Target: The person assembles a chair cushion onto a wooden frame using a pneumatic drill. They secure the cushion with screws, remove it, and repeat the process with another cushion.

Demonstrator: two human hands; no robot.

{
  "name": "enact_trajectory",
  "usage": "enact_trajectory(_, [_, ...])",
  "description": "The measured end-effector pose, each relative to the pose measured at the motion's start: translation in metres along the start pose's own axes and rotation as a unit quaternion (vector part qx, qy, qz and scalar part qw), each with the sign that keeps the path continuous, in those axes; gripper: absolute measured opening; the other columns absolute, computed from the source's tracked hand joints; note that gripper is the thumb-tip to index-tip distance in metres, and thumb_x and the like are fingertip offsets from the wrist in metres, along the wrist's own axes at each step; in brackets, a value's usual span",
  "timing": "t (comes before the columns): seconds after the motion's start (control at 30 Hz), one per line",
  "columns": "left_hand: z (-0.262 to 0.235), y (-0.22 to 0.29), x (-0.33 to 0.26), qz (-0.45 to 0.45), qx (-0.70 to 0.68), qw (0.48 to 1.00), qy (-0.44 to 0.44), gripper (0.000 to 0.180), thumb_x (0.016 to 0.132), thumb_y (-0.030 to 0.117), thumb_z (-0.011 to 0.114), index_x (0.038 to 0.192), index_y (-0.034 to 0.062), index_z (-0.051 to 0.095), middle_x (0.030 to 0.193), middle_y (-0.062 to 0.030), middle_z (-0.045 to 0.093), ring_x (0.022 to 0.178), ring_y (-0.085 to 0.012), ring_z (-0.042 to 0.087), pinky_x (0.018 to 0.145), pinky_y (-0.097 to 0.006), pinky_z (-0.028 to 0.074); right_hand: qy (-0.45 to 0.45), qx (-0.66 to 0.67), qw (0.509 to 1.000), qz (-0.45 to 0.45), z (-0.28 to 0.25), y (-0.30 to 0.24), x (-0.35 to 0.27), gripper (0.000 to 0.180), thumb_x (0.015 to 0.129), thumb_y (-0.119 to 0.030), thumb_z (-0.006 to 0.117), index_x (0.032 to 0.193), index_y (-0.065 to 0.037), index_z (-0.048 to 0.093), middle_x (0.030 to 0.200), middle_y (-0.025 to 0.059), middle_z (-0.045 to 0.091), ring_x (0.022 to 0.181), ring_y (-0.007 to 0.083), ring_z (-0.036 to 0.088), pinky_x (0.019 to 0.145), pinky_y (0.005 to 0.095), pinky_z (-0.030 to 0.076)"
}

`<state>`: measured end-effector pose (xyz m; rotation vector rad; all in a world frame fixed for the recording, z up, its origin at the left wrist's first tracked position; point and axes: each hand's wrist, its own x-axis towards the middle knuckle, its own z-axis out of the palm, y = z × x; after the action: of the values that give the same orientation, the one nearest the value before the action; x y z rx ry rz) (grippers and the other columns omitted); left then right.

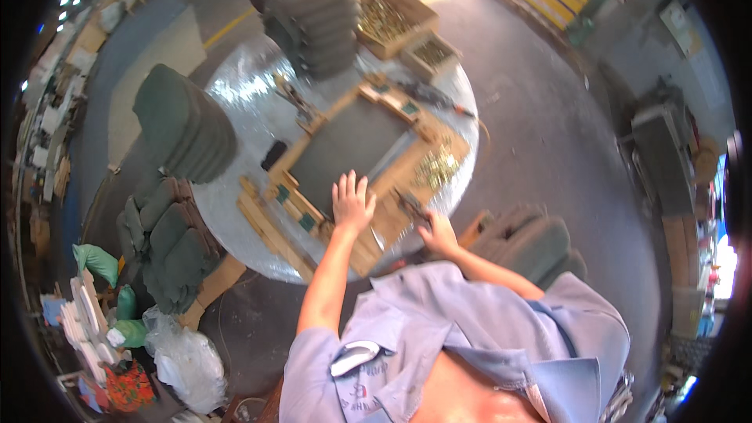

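My left hand [354, 202] lies flat, fingers spread, on the near edge of a dark grey-green panel [352, 145]. The panel rests inside a wooden frame [307, 131] with small green pieces at its corners. To the right, my right hand [439, 233] is closed around the end of a dark hand tool [410, 204], perhaps pliers; its exact kind is blurred. This tool is over the frame's near right part, beside a heap of small brass-coloured metal parts [436, 169].
The round table [227, 207] is wrapped in shiny film. A long dark power tool [427, 98] lies at its far right, near two boxes of small metal parts [388, 19]. Stacks of grey-green padded panels [184, 125] stand left, behind and near my right arm.
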<state>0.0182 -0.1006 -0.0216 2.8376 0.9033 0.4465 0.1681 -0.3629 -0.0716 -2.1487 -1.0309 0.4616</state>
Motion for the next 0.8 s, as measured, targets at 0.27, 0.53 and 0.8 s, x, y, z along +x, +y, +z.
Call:
enact_trajectory(0.27, [0.001,0.044,0.013,-0.076,0.008,0.992,-0.101,0.051,0.092,0.043,0.081,0.124,0.0075,0.064,0.121,-0.0106,0.065,0.119,-0.0332,0.063,0.098,-0.053,0.056,-0.086,0.049,0.988,0.119,-0.006,0.008,-0.009,0.059,0.091,-0.024,0.073,0.144,-0.002,0.060,0.131,0.0223,0.071,0.121,0.0369,0.068,0.105,0.0457,0.054])
enact_trajectory(0.53, [-0.005,0.038,0.014,-0.090,-0.036,0.981,-0.165,0.048,0.090,0.038,0.082,0.122,0.0068,0.063,0.125,-0.0131,0.071,0.123,-0.0340,0.067,0.094,-0.050,0.062,-0.081,0.132,0.979,0.134,-0.002,0.028,-0.028,0.059,0.096,-0.019,0.071,0.151,-0.003,0.056,0.134,0.0195,0.071,0.123,0.0298,0.071,0.106,0.0408,0.055])
enact_trajectory(0.8, [-0.022,0.027,0.022,-0.066,-0.064,0.991,-0.099,0.045,0.088,0.035,0.083,0.116,0.0056,0.063,0.119,-0.0148,0.072,0.117,-0.0350,0.069,0.089,-0.051,0.063,-0.079,0.142,0.972,0.171,0.004,0.034,-0.023,0.053,0.099,-0.021,0.072,0.149,-0.007,0.058,0.130,0.0159,0.075,0.117,0.0247,0.073,0.104,0.0378,0.056])
